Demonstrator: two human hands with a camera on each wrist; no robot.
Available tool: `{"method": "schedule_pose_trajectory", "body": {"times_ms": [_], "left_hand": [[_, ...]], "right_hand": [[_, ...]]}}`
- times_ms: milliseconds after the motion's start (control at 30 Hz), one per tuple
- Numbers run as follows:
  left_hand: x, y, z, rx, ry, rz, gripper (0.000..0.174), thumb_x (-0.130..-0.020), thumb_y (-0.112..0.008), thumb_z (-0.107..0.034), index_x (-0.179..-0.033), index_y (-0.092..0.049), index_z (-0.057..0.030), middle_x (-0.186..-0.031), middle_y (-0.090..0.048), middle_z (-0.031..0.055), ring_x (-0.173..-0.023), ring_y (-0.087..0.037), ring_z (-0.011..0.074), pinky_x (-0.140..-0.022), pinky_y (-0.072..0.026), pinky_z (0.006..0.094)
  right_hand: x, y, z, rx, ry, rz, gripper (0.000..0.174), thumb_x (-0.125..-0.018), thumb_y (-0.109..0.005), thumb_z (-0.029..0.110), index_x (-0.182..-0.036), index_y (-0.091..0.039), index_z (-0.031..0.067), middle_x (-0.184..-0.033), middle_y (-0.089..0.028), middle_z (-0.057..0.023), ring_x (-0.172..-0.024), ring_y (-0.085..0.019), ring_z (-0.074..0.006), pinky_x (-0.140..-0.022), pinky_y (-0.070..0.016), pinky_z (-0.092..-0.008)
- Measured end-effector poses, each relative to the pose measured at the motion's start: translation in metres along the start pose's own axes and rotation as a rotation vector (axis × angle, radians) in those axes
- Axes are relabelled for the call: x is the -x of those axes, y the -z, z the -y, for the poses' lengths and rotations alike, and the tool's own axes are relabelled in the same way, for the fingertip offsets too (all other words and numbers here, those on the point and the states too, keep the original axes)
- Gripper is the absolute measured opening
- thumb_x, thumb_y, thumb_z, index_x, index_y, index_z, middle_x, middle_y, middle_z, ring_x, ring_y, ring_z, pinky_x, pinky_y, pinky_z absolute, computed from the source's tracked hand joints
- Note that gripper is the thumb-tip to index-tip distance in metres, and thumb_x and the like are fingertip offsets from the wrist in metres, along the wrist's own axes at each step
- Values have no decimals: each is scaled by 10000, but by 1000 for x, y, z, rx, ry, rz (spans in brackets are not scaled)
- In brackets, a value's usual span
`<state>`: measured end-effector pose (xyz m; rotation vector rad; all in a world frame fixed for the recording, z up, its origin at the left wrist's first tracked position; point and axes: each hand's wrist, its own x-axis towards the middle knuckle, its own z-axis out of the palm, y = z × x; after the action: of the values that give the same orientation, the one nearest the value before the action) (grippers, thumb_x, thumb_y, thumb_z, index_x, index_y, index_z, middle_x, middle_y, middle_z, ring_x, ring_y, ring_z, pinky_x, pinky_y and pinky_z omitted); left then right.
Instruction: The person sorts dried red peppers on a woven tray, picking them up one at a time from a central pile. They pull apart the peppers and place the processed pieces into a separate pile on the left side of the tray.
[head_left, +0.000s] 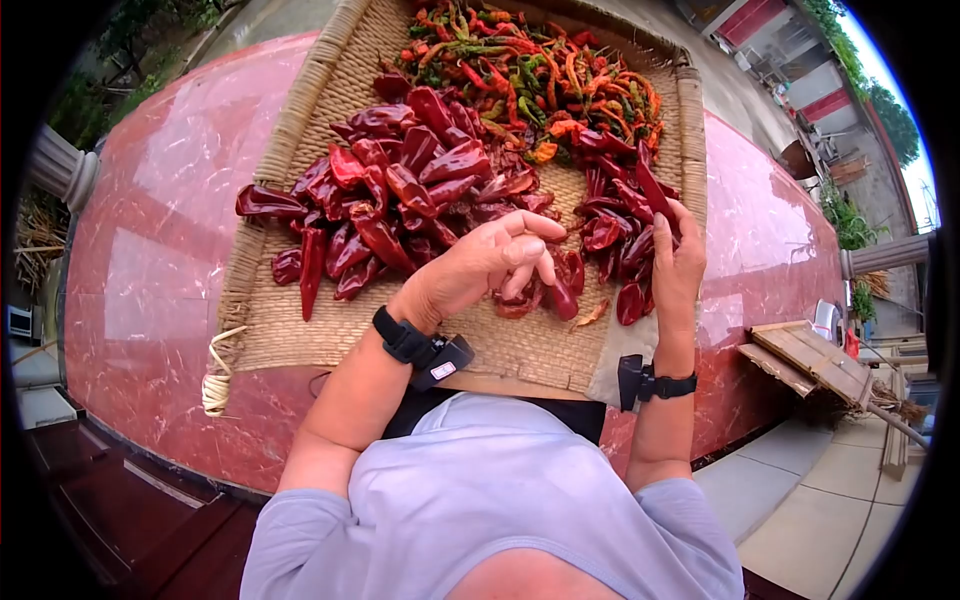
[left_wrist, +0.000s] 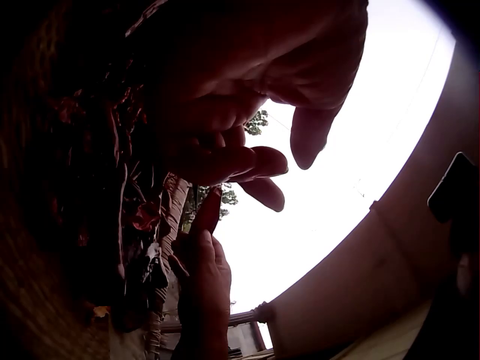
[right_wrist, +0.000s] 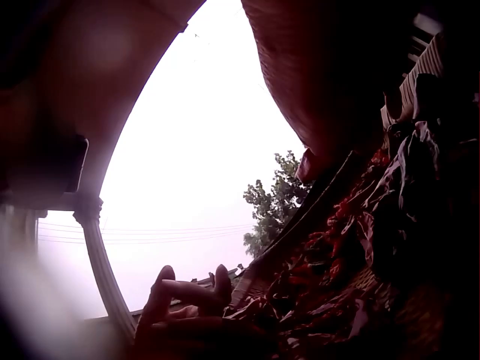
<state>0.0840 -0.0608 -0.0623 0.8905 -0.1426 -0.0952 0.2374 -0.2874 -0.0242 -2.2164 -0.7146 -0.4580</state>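
Observation:
My right hand (head_left: 680, 262) pinches a long dark-red chili pepper (head_left: 652, 186) between thumb and fingers, over the right-hand pile of red peppers (head_left: 632, 262). In the left wrist view this chili pepper (left_wrist: 206, 211) points upward from the fingers. My left hand (head_left: 480, 262) hovers over the near middle of the woven tray (head_left: 420, 345), its fingers loosely bent and holding nothing. Below its fingertips lie a few red peppers (head_left: 563, 300). A larger heap of glossy red peppers (head_left: 400, 190) spreads to the left of this hand. The right wrist view is dark, with the held pepper mostly hidden.
Thinner red, orange and green chilies (head_left: 530, 70) cover the far end of the tray. A raised woven rim (head_left: 262, 190) runs along its sides. Under it stretches a pinkish-red marble surface (head_left: 150, 260). Wooden boards (head_left: 810, 360) lean at the right.

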Motion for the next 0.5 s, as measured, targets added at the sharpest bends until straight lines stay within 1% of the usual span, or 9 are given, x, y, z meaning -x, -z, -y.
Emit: {"method": "schedule_pose_trajectory", "body": {"times_ms": [100, 133, 200, 233, 300, 333, 433, 467, 500], "left_hand": [[-1, 2, 2, -48, 25, -32, 653, -970, -627, -330, -1438, -379, 53, -886, -658, 54, -609, -484, 45, -583, -411, 181], [-1, 0, 1, -67, 39, -52, 712, -960, -642, -354, -1478, -346, 35, -858, -643, 37, -596, -473, 28, -575, -402, 170], [1, -3, -3, -54, 44, -49, 622, -973, -629, -344, -1439, -416, 9, -846, -641, 31, -587, -471, 26, -566, -398, 175], [1, -3, -4, -49, 45, -47, 579, -980, -623, -339, -1420, -451, -4, -841, -641, 27, -582, -470, 25, -561, -396, 178], [-1, 0, 4, 40, 48, -121, 440, -992, -611, -330, -1316, -524, -44, -776, -627, -2, -574, -483, 28, -522, -378, 174], [-1, 1, 6, 85, 49, -159, 375, -999, -606, -326, -1263, -561, -64, -744, -620, -16, -569, -490, 29, -502, -369, 172], [0, -1, 1, 185, -67, -165, 278, -1026, -567, -304, -1181, -596, -75, -719, -617, -33, -577, -499, 23, -502, -367, 162], [0, 4, 4, 180, -127, -159, 376, -1044, -514, -369, -1265, -573, -70, -724, -621, -19, -591, -511, 44, -544, -411, 189], [0, 3, 3, 232, -194, -164, 414, -1047, -493, -396, -1293, -562, -71, -736, -628, -11, -601, -517, 54, -562, -424, 204]], "right_hand": [[16, -4, 27, -529, -232, 186, 222, -995, -607, 150, -1178, -616, 24, -1048, -672, -68, -946, -619, -128, -840, -487, -275], [23, -8, 36, -572, -193, 245, 225, -1007, -600, 157, -1180, -605, 12, -997, -651, -35, -899, -591, -76, -801, -480, -230], [34, -13, 46, -571, -195, 452, 236, -988, -629, 153, -1176, -603, 13, -952, -659, -35, -844, -610, -93, -750, -495, -249], [38, -13, 54, -526, -113, 522, 264, -981, -638, 164, -1195, -598, 17, -940, -665, -52, -822, -616, -111, -739, -498, -261], [46, -15, 63, -500, -95, 611, 294, -979, -640, 176, -1223, -589, 20, -943, -668, -73, -811, -623, -132, -745, -500, -268], [47, -15, 66, -570, -139, 644, 286, -978, -638, 176, -1213, -601, 16, -972, -671, -88, -832, -631, -149, -756, -503, -271], [42, -15, 53, -575, -47, 538, 250, -975, -636, 153, -1183, -625, 16, -999, -665, -98, -869, -634, -149, -762, -501, -264], [39, -13, 53, -436, 24, 398, 215, -958, -644, 115, -1149, -643, 16, -1016, -657, -100, -870, -638, -161, -752, -503, -265], [36, -13, 48, -309, 2, 300, 230, -919, -666, 70, -1146, -650, 35, -1030, -650, -102, -901, -636, -207, -783, -510, -300]]}}
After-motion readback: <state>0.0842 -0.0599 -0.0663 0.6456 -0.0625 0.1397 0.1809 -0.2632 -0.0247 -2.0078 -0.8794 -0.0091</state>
